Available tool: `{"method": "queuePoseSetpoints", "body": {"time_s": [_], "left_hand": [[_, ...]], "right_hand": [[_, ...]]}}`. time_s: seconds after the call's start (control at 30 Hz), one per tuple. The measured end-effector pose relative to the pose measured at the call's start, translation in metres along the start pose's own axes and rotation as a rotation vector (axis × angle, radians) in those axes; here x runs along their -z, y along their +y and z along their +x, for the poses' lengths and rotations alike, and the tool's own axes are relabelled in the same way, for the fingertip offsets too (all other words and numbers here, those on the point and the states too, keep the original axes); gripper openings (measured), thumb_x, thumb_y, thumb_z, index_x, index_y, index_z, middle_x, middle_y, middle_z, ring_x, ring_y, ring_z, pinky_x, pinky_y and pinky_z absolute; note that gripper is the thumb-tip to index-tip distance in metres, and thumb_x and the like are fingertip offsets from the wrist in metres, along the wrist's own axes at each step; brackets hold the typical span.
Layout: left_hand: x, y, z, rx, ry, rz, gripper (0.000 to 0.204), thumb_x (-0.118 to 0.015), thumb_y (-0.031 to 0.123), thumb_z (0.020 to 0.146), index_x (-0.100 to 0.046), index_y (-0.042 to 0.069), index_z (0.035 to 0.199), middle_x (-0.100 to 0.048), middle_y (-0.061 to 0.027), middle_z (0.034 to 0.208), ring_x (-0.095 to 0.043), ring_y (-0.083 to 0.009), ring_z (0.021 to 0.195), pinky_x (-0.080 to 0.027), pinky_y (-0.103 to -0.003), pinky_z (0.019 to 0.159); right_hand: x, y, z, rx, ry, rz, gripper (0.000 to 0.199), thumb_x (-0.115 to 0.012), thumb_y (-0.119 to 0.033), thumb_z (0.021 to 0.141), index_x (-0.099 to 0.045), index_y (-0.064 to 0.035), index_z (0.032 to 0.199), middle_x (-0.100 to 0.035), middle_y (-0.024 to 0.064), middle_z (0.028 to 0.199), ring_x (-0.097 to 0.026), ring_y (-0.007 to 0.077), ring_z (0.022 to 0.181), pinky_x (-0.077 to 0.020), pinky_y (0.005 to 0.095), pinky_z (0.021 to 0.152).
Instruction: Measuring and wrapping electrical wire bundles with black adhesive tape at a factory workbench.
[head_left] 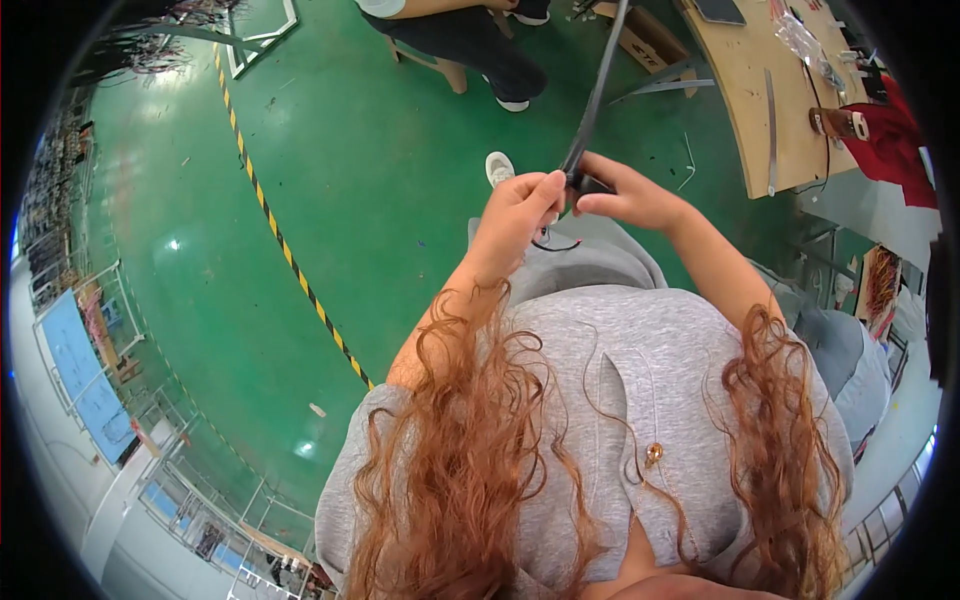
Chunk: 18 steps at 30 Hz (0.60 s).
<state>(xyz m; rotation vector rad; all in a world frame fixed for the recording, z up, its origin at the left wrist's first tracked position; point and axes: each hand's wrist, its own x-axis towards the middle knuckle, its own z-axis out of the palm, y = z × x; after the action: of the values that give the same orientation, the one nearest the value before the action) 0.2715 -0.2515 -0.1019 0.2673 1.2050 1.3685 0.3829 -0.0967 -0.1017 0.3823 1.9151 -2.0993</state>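
A long black cable bundle (592, 110) runs down from the top edge into my hands, above my lap. My left hand (518, 212) is closed, its thumb and fingers pinching the bundle near its lower end. Just to the right, my right hand (638, 195) curls its fingers and thumb around a small dark piece (592, 186) that looks like a roll of black tape, pressed close to the bundle. Beneath my hands dangles a short thin black wire (560, 247) with a reddish tip. My fingers partly hide the joint between the bundle and the dark piece.
A wooden table (745, 120) at the upper right carries a brown bottle (838, 123) and a metal strip (771, 130). Beside it stands a cardboard box (645, 40). Ahead sits a person in dark trousers (470, 45). Striped tape (265, 200) crosses the green floor.
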Motion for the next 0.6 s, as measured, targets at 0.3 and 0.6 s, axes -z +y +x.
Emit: {"method": "queuePoseSetpoints", "body": {"time_s": [0.3, 0.6], "left_hand": [[-0.009, -0.032, 0.043, -0.413, 0.224, 0.877, 0.026, -0.047, 0.025, 0.085, -0.048, -0.001, 0.078, -0.054, -0.0168, 0.07, -0.052, -0.0341, 0.065, -0.041, -0.043, 0.059], [0.046, -0.031, 0.065, -0.036, 0.097, -0.094, 0.024, -0.039, 0.023, 0.09, -0.051, 0.002, 0.092, -0.051, -0.0016, 0.076, -0.046, -0.0094, 0.063, -0.037, -0.024, 0.053]], "right_hand": [[-0.005, -0.006, 0.0, -0.116, 0.361, -0.233, 0.016, -0.054, -0.015, 0.074, -0.054, -0.0018, 0.083, -0.052, 0.0058, 0.072, -0.048, 0.0145, 0.068, -0.0389, 0.0277, 0.064], [0.005, -0.031, 0.013, 0.207, 0.508, -0.097, 0.012, -0.051, -0.011, 0.08, -0.051, -0.0024, 0.071, -0.05, 0.0035, 0.071, -0.049, 0.0131, 0.068, -0.0401, 0.0245, 0.063]]}}
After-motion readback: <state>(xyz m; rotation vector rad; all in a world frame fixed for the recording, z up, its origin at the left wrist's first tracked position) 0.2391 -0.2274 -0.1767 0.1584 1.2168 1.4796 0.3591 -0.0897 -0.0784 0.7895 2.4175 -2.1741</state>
